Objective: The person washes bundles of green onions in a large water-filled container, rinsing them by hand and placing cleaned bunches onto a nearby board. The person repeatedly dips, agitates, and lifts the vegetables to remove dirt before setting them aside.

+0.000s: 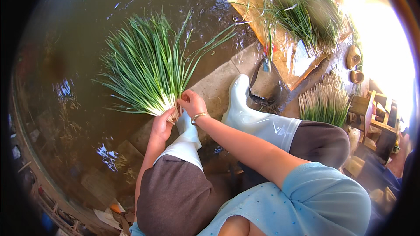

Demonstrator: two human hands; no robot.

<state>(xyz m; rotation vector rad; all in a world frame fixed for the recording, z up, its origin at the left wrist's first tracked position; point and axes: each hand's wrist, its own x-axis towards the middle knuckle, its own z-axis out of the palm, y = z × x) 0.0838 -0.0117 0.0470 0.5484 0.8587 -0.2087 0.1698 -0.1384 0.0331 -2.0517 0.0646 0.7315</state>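
A large fanned bunch of green chives or thin scallions (147, 62) spreads over muddy water, its pale stem ends towards me. My left hand (163, 125) is closed around those stem ends, beside the toe of a white rubber boot. Close to its right, my right hand (193, 103), with a bracelet at the wrist, has its fingertips bent together at the bunch's right edge; whether a stalk is pinched between them is too small to tell. Several longer leaves stick out from the bunch to the upper right.
Loose green stalks (305, 13) lie on a tan sheet (256, 3) at the upper right. A black strap loop (262, 100) lies by my right boot (252, 118). Further right stand another bunch (325, 103) and a small wooden stool (377, 114). Stone slabs (213, 78) edge the water.
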